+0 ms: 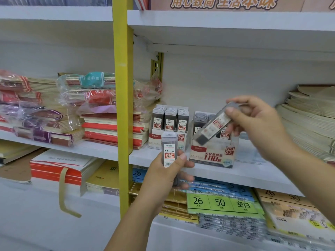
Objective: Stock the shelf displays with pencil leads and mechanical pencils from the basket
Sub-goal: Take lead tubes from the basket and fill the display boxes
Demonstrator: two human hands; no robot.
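Over the middle shelf (253, 175), just above the HB 0.7 display box (212, 156), my right hand (257, 124) pinches a pencil lead case (213, 126) near its cap end. My thumb is on top and my fingers (229, 130) are behind, and the case tilts down toward the box's open top. My left hand (163, 174) wraps the lower half of a second 0.5 case (169, 151), held upright in front of the HB 0.5 display box (169, 122). These cases look light, stiff and smooth-sided, probably slippery, with brittle leads inside. I judge a firm pinch across the flat faces best, with the wrist angled down.
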